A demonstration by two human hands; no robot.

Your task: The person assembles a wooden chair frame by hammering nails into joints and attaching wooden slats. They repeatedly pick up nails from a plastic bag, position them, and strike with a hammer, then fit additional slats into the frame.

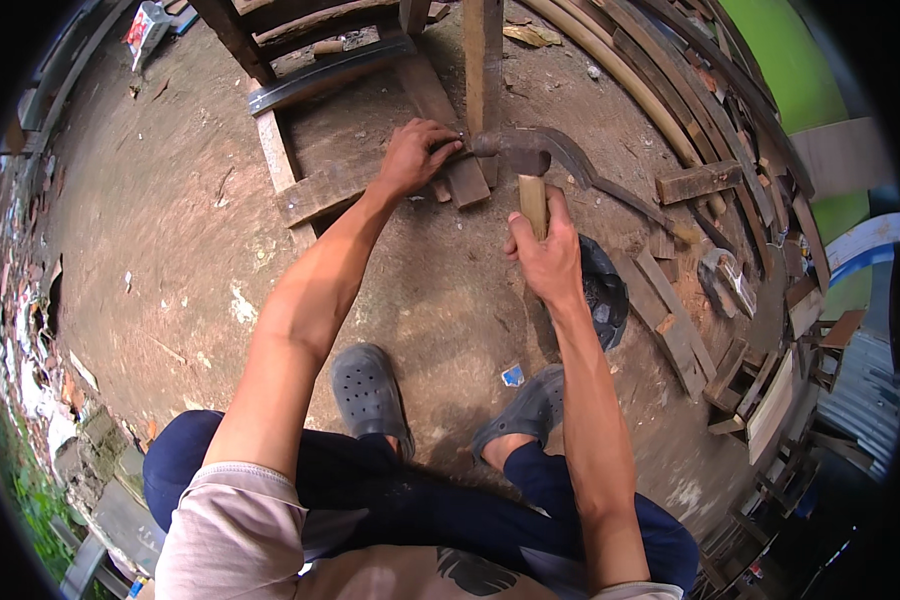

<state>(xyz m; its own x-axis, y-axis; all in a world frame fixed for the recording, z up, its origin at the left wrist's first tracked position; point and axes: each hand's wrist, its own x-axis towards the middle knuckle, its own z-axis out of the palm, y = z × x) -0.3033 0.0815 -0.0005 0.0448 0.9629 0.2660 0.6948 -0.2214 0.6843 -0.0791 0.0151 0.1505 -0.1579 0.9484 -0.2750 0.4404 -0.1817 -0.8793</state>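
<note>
My right hand (548, 248) is wrapped around the wooden handle of a hammer (533, 203). The hammer's dark metal head lies level with my left fingertips, close beside an upright wooden post (482, 70). My left hand (417, 157) has thumb and fingers pinched together at the end of a wooden frame (335, 190); whatever is between the fingertips is too small to make out. Below those fingers, short wood pieces (467, 182) meet the frame near the post. A dark curved blade like a sickle (567, 158) lies on the ground just behind the hammer head.
A black container (602, 290) with dark contents sits beside my right forearm. Loose boards (670, 320) and a wood block (698, 182) lie to the right, before a stack of long timber strips (660, 80). My grey clogs (368, 392) rest on the dirt ground. Rubble lines the left edge.
</note>
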